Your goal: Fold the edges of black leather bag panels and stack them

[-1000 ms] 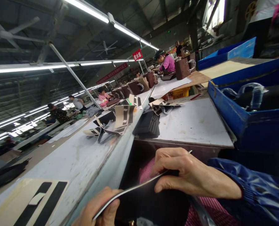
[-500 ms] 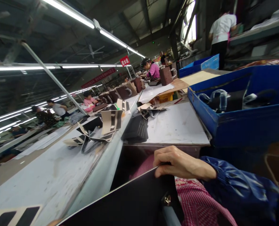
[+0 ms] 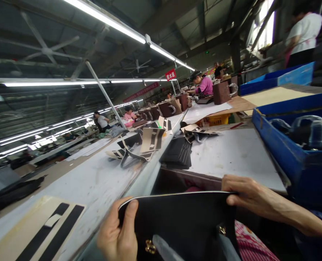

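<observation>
Close in front of me is a black bag panel (image 3: 181, 217) with a pale top edge, gold-coloured metal fittings and a handle wrapped in clear plastic. My left hand (image 3: 120, 228) grips its left corner, the thumb lying over the near face. At the right corner my right hand (image 3: 247, 194) pinches the top edge between thumb and fingers. The panel is held up over my lap, and its lower part runs out of view. Left of my left hand, a beige panel with black strips (image 3: 49, 228) lies on the table.
A long pale worktable (image 3: 95, 181) runs ahead, bearing several beige-and-black pieces (image 3: 150, 141). Beyond my hands sits a stack of black pieces (image 3: 177, 152). A blue bin (image 3: 280, 141) with plastic-wrapped handles stands at right. Co-workers, one in a pink top (image 3: 205, 86), are farther off.
My left hand has come into view holding the panel's left corner. The panel has turned more level and faces me, showing a second metal fitting. The view has swung left.
</observation>
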Demonstrator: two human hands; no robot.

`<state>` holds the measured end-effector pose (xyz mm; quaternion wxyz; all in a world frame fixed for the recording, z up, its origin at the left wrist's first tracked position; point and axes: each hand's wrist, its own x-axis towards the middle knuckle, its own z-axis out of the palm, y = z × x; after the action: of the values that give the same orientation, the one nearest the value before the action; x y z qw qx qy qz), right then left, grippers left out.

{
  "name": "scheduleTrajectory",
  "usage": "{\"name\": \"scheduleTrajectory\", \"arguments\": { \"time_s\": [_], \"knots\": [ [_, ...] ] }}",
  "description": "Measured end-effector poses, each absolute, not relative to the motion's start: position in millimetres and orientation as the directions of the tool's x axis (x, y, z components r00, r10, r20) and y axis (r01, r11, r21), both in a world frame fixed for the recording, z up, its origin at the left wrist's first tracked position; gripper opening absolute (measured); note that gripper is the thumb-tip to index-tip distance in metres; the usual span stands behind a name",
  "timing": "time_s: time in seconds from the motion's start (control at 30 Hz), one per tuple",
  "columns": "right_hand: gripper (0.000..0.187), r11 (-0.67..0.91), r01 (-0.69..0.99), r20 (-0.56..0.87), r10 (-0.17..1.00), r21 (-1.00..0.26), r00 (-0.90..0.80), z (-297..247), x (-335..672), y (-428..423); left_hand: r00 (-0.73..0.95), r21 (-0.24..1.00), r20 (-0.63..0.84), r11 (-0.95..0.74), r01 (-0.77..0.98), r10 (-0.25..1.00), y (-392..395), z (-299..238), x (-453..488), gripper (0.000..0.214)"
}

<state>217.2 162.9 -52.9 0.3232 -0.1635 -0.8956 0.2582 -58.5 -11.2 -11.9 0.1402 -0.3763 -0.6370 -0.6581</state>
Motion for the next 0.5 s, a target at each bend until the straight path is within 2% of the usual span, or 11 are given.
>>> {"name": "scheduleTrajectory", "arguments": {
  "time_s": [0.13, 0.3, 0.4, 0.5],
  "knots": [
    [0.053, 0.76, 0.21, 0.338, 0.495, -0.615, -0.801, -39.4, 215.7, 151.4, -0.693, 0.797, 0.597, -0.196, 0.572, 0.405, 1.4, -8.9, -45.0, 0.032],
    [0.047, 0.731, 0.19, 0.299, 0.482, -0.656, -0.824, -43.3, 212.6, 157.1, -0.685, 0.835, 0.542, -0.224, 0.502, 0.487, 7.4, -3.0, -34.7, 0.032],
    [0.042, 0.692, 0.217, 0.255, 0.511, -0.689, -0.821, -44.6, 217.4, 161.0, -0.598, 0.795, 0.561, -0.172, 0.581, 0.573, 4.0, -4.4, -39.3, 0.031],
    [0.035, 0.725, 0.185, 0.282, 0.471, -0.663, -0.836, -42.7, 223.9, 154.5, -0.519, 0.679, 0.594, -0.037, 0.733, 0.615, 3.8, -18.5, -55.4, 0.047]
  ]
}}
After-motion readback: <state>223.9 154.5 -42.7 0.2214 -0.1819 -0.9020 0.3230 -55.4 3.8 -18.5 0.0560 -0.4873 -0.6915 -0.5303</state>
